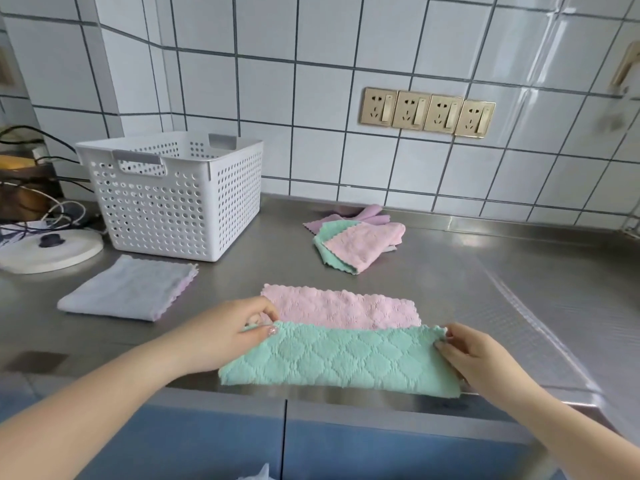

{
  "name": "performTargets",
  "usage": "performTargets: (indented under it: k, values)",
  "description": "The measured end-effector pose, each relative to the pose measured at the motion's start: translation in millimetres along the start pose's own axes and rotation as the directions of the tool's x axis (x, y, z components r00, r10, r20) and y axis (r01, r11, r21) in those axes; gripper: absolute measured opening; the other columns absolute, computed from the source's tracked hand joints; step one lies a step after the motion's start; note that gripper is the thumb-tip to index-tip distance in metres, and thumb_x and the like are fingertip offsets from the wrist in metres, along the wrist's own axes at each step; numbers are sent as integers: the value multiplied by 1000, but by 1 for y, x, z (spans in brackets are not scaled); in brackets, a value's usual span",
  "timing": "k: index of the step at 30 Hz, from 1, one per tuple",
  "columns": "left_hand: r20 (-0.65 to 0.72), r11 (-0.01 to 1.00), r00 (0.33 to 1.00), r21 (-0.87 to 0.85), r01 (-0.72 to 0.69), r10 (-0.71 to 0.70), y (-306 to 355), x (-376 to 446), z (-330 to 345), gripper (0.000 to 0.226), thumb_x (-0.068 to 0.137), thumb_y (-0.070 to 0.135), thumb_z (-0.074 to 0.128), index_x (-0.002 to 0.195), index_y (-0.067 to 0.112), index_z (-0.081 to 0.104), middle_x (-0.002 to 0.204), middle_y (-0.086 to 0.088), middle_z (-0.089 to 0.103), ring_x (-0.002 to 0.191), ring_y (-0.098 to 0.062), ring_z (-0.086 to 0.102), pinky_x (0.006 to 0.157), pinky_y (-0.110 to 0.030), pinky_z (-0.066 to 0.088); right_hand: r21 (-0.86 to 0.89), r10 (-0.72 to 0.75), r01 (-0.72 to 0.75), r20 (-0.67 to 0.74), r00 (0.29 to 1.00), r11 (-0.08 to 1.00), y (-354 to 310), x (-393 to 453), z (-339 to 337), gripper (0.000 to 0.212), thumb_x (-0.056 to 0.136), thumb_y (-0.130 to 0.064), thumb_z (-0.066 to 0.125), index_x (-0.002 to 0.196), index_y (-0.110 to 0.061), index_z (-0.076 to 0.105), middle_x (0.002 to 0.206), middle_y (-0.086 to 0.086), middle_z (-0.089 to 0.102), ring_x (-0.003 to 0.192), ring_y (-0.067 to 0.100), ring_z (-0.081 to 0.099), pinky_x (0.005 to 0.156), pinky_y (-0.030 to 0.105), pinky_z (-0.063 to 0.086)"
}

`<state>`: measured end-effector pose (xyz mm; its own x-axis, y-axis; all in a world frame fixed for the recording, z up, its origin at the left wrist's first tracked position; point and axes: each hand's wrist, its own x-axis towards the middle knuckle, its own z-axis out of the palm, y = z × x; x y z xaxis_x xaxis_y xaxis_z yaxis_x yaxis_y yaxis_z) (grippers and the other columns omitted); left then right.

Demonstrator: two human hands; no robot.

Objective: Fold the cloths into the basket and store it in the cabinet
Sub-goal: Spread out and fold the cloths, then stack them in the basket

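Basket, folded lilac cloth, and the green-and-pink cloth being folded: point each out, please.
basket (173,202), head view, on its perforated front wall.
folded lilac cloth (128,289), head view, on its top face.
green-and-pink cloth (339,362), head view, on the green folded-over half.

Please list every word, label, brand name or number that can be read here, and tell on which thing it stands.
None can be read.
White perforated basket: no label shows.
Four gold wall sockets: any marking is too small.
Cloths: no tags show.
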<state>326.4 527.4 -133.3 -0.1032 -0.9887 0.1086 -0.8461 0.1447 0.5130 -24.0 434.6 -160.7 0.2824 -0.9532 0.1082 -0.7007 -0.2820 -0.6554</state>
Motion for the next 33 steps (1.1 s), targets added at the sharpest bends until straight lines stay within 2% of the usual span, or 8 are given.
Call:
performTargets:
  k: [2, 5, 10, 16, 22, 26, 29, 33]
  values:
    - [-86, 999, 996, -46, 14, -18, -5, 13, 1, 3, 90, 38, 56, 92, 36, 56, 75, 1, 59, 69, -6, 55, 67, -23, 41, -5, 18, -18, -36, 999, 1000, 0, 7, 1, 20, 93, -19, 54, 74, -12, 55, 52, -8, 51, 46, 6, 39, 46, 18, 31]
    - [-203, 996, 979, -85, 3, -21, -10, 42, 2, 9, 89, 30, 61, 97, 31, 58, 66, 11, 51, 54, 9, 46, 52, -8, 31, 28, 40, -37, -98, 994, 999, -4, 27, 1, 19, 93, -21, 55, 78, -9, 59, 60, -2, 56, 51, 12, 43, 52, 25, 31]
    - [-261, 999, 965, 7, 36, -33, -26, 88, 5, 23, 89, 35, 60, 109, 25, 57, 68, 10, 55, 63, -7, 51, 62, -28, 37, -25, 79, -83, -126, 989, 996, -8, 71, 4, 18, 93, -24, 55, 77, -17, 60, 61, -3, 57, 54, 13, 47, 51, 27, 33]
    - [-254, 979, 965, 173, 108, -62, -44, 121, 13, 29, 88, 47, 57, 113, 32, 53, 84, 14, 56, 68, -4, 48, 52, -20, 29, -118, 128, -138, -88, 988, 983, 4, 103, 13, 12, 91, -25, 55, 81, -23, 61, 68, -3, 62, 63, 17, 54, 54, 24, 37]
    - [-208, 974, 974, 188, 129, -89, -53, 135, 20, 28, 88, 45, 57, 111, 29, 55, 91, 9, 59, 78, -13, 53, 63, -28, 36, -134, 156, -163, -64, 986, 977, 11, 115, 17, 14, 91, -26, 55, 81, -19, 62, 67, 0, 65, 57, 15, 57, 55, 24, 41]
    - [-146, 966, 983, 215, 142, -112, -55, 138, 25, 25, 88, 43, 57, 108, 28, 58, 101, 5, 63, 89, -16, 58, 72, -29, 44, -178, 172, -178, -47, 984, 968, 13, 116, 17, 11, 91, -29, 55, 98, -23, 61, 73, -10, 62, 65, 7, 55, 55, 23, 39]
    - [-135, 953, 986, 273, 128, -94, -49, 136, 20, 26, 90, 40, 56, 111, 26, 60, 109, 5, 58, 101, -16, 56, 81, -30, 44, -280, 152, -167, -76, 985, 945, 9, 110, 12, 29, 90, -38, 55, 115, -23, 55, 89, -5, 60, 72, 9, 55, 59, 26, 40]
    - [-218, 928, 974, 371, 23, 63, -21, 131, 21, 34, 94, 30, 49, 127, 22, 56, 131, 5, 52, 121, -18, 47, 101, -32, 36, -380, -59, 16, -102, 993, 925, -20, 105, 21, 44, 92, -41, 52, 131, -22, 50, 131, 5, 48, 112, 23, 52, 93, 35, 45]
